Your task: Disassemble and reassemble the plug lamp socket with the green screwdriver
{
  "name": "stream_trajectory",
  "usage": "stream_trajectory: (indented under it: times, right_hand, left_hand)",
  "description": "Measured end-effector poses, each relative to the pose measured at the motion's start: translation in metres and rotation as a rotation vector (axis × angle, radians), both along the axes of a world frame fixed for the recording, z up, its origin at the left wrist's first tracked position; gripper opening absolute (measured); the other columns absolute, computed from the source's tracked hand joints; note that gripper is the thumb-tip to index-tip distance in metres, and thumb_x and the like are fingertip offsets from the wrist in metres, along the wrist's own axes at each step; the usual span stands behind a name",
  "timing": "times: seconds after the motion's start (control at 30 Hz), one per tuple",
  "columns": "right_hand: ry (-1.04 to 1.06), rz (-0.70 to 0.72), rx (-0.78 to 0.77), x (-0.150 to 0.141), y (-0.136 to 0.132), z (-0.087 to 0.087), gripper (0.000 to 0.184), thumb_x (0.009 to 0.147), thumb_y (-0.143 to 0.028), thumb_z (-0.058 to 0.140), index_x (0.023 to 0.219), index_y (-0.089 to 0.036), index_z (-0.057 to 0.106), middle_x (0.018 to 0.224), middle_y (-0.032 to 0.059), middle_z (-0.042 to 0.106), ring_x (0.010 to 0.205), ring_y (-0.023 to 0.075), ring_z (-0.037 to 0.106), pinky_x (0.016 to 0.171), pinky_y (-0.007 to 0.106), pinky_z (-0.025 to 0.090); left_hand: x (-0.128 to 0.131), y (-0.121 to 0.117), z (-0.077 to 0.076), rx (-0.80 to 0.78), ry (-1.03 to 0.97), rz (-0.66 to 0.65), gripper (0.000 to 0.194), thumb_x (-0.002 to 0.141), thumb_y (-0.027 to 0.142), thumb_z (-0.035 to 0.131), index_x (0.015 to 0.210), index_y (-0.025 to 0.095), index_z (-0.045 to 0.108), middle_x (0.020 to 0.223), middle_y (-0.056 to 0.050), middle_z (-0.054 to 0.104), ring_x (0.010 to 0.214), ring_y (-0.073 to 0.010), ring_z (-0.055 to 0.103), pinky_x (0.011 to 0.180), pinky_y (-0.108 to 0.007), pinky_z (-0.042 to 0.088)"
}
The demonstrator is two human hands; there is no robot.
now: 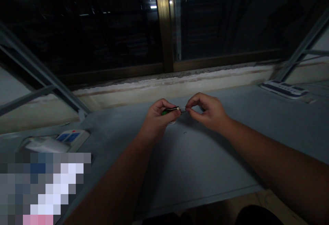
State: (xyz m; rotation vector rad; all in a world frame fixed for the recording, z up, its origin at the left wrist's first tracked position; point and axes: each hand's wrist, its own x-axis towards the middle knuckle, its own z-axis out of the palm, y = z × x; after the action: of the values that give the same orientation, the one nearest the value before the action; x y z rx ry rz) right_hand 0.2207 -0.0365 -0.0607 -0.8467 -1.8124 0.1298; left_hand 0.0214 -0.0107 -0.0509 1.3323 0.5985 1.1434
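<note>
**Head view: a precision screwdriver (170, 110) held between both hands over a grey work table (205, 170).**
The left hand (156, 120) is clamped around the green-and-black handle; the right hand (207, 113) pinches the thin metal shaft at its tip, so the hands are close together. One tiny metal part (184, 132) lies loose on the table just below them, fitted to nothing. Counted: one screwdriver, one loose part, and two power strips, one (284, 89) far right and one (73, 137) far left.
</note>
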Motion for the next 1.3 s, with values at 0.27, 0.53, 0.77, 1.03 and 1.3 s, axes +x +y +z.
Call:
stream_trajectory:
  times: [0.27,0.53,0.77,1.03,1.3]
  right_hand:
    - [0.147,0.097,-0.073,0.0,0.004,-0.006,0.011,0.084,-0.019,0.069,0.093,-0.022,0.064,0.086,0.0028,0.07,0.079,0.018,0.069,0.076,0.034,0.058]
    - [0.173,0.196,-0.068,-0.006,-0.01,-0.002,0.016,0.083,-0.022,0.074,0.097,-0.022,0.067,0.089,0.0046,0.071,0.082,0.0186,0.071,0.078,0.034,0.06]
    - [0.157,0.253,-0.086,-0.007,-0.013,-0.002,0.027,0.081,-0.019,0.075,0.106,-0.022,0.066,0.092,0.0047,0.073,0.084,0.0186,0.072,0.08,0.034,0.061]
    - [0.09,0.173,-0.028,0.0,-0.009,0.002,0.018,0.081,-0.017,0.072,0.098,-0.021,0.067,0.088,0.004,0.071,0.08,0.0181,0.07,0.075,0.033,0.057]
    - [0.001,-0.032,0.001,0.015,0.001,0.006,0.008,0.084,-0.015,0.066,0.091,-0.02,0.066,0.082,0.0021,0.068,0.075,0.0156,0.064,0.072,0.03,0.051]
  left_hand:
    - [0.0,-0.003,0.005,-0.012,-0.027,-0.049,0.034,0.062,0.024,0.086,0.077,0.018,0.056,0.07,0.001,0.068,0.055,-0.0078,0.054,0.055,-0.023,0.042]
    - [-0.001,-0.005,0.005,-0.024,-0.042,-0.099,0.032,0.062,0.023,0.085,0.075,0.018,0.055,0.07,0.001,0.067,0.057,-0.009,0.056,0.056,-0.023,0.041]
    - [-0.003,-0.005,0.005,0.001,-0.021,-0.1,0.032,0.064,0.022,0.083,0.075,0.019,0.054,0.071,0.0,0.067,0.059,-0.0094,0.056,0.058,-0.023,0.042]
    - [-0.006,0.001,0.003,0.06,-0.032,-0.178,0.031,0.069,0.023,0.082,0.091,0.019,0.061,0.074,0.0,0.069,0.058,-0.0103,0.058,0.057,-0.024,0.044]
    - [-0.013,0.003,0.008,0.107,0.022,-0.158,0.023,0.071,0.024,0.082,0.087,0.014,0.068,0.077,-0.001,0.07,0.059,-0.0112,0.065,0.056,-0.023,0.051]
